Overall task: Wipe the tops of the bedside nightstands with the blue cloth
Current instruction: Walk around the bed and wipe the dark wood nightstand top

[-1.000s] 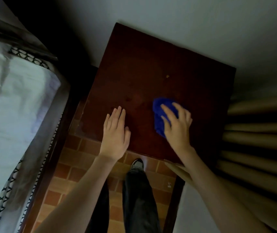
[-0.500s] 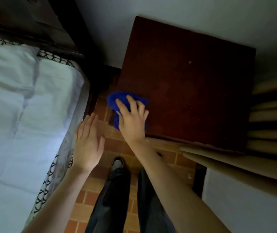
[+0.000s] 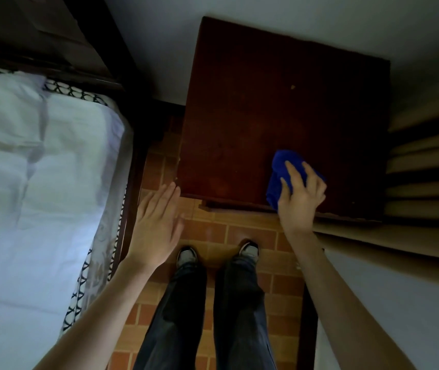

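Observation:
A dark red-brown wooden nightstand [image 3: 279, 108] stands against the wall, seen from above. A bunched blue cloth [image 3: 279, 169] lies on its top near the front right corner. My right hand [image 3: 299, 198] presses down on the cloth with fingers curled over it. My left hand [image 3: 157, 225] hovers flat and open over the tiled floor, its fingertips just at the nightstand's front left corner, holding nothing. A small pale speck [image 3: 292, 87] sits on the top toward the back.
A bed with white sheets and a patterned border [image 3: 39, 182] fills the left, its dark frame beside my left hand. Beige curtain folds [image 3: 426, 169] hang at the right of the nightstand. My legs and shoes [image 3: 186, 256] stand on orange floor tiles.
My right hand has swept the blue cloth from the nightstand's front left corner across to its front right. The left hand stays off the top, beside the front left corner.

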